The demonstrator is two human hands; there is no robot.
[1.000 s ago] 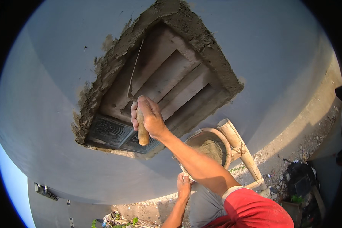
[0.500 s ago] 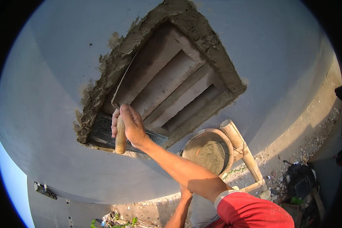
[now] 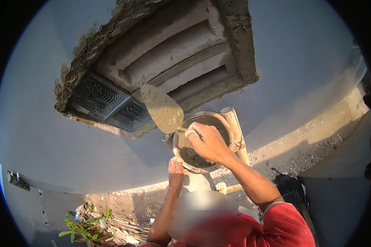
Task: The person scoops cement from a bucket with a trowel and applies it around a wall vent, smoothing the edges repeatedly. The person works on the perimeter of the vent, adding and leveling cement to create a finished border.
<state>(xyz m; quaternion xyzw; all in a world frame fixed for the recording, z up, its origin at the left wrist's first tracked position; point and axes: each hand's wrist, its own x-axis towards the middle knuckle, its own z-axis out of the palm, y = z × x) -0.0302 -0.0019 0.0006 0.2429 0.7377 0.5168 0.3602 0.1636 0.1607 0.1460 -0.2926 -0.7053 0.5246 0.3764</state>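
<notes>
My right hand grips a trowel by its handle end, raised over a bucket. Grey wet mortar coats the broad face of its blade. At the bucket's near left rim, my left hand is closed on the edge. Wet mortar lies inside the bucket, partly behind my right hand. Beyond the blade is a recessed wall opening with concrete louvre slats. Rough mortar borders it, and two patterned glass blocks sit in its lower left corner.
Bamboo poles stand against the bucket's right side. The smooth grey wall surrounds the opening. Below lie rubble-strewn ground, a dark heap at right, and sticks with green leaves at lower left.
My right hand has brought the trowel from the opening's left edge down and right to the bucket. Mortar now shows on the blade. My left hand has come into view at the rim.
</notes>
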